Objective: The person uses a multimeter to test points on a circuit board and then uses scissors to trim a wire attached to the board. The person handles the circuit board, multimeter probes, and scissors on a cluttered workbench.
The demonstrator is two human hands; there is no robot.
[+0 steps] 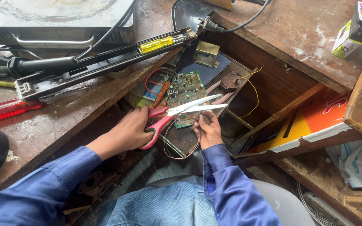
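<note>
An electronics repair workshop: scarred wooden bench (63,125), circuit board (188,94), screwdrivers (156,44), loose wires (252,90)

Shiny metal scissors (177,113), rough wooden bench (63,121)

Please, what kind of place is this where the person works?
Probably a small electronics repair workshop. The left hand holds red-handled scissors over a green circuit board, and a soldering iron and a yellow-handled screwdriver lie on the worn wooden bench.

Left hand (131,127) in a closed grip, right hand (208,129) pinching, blue-sleeved forearms angled inward
</note>
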